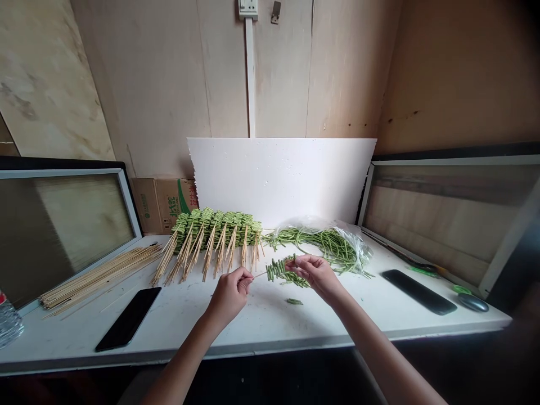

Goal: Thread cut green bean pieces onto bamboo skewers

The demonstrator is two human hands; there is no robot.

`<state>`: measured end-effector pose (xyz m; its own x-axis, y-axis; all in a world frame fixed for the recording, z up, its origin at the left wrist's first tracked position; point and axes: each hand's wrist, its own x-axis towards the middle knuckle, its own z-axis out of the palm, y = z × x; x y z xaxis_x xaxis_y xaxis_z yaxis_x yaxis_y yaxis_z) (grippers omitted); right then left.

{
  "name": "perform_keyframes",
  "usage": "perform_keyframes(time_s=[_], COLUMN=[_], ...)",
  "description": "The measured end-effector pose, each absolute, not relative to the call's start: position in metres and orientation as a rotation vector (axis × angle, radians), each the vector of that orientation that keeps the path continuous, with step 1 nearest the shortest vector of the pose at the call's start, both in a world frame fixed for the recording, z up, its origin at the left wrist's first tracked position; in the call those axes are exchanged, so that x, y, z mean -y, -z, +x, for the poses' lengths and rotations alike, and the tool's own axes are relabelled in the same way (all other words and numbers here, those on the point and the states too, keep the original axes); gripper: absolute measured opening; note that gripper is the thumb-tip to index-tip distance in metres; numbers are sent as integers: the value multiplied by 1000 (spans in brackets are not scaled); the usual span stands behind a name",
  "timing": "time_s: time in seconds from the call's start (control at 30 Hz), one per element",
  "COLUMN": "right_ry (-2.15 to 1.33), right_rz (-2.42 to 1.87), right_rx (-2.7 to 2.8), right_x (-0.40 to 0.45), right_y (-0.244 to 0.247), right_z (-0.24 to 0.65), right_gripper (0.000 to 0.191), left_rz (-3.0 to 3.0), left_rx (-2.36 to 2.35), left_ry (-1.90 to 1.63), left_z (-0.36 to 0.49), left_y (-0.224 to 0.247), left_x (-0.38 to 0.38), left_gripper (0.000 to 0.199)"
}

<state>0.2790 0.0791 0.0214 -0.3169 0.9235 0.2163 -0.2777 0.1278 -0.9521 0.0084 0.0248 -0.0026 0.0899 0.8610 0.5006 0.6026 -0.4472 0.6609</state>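
My left hand [233, 289] pinches the bare end of a thin wooden skewer [260, 275]. Several short green bean pieces [276, 270] are threaded side by side on its other part. My right hand [315, 274] is closed at the far end of that row, its fingertips round a bean piece that they partly hide. Below and behind the skewer lies a small heap of cut bean pieces [298, 280] on the white table [253, 332]. A few loose pieces [294, 302] rest nearer the front edge.
Stacked bean skewers [217, 228] stand at the back left, beside bare skewers [101, 275]. Long beans [337, 244] in a plastic bag [358, 247] lie back right. Phones [129, 319] [419, 291] flank the hands; a bottle [9, 323] is far left, a mouse [473, 302] right.
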Motion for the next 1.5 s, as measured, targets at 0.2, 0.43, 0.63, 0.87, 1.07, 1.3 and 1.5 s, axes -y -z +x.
perform_keyframes(time_s=[0.2, 0.43, 0.63, 0.87, 1.07, 1.3, 1.5], right_ry=[-1401, -1369, -1357, -1330, -1336, -1174, -1119], right_rz=[-701, -689, -688, -675, -652, -687, -715], right_rx=[1354, 1373, 1377, 1373, 1349, 1305, 1285], right_x=[-80, -79, -78, -75, -71, -67, -69], right_y=[-20, -17, -16, -15, -16, -22, -23], right_z=[280, 277, 277, 273, 268, 264, 264], right_gripper=[34, 31, 31, 28, 30, 29, 29], left_rz=[2201, 2236, 2264, 2267, 2274, 2218, 2099], left_rx=[-1557, -1585, -1603, -1573, -1587, -1503, -1410], left_ry=[-1287, -1297, -1300, -1353, -1386, -1418, -1416], left_z=[7, 5, 5, -1, -3, 5, 9], left_y=[-2, -4, -2, -1, -6, -7, -9], left_x=[-21, -21, -22, -24, -22, -23, -23], left_gripper=[20, 20, 21, 24, 24, 17, 15])
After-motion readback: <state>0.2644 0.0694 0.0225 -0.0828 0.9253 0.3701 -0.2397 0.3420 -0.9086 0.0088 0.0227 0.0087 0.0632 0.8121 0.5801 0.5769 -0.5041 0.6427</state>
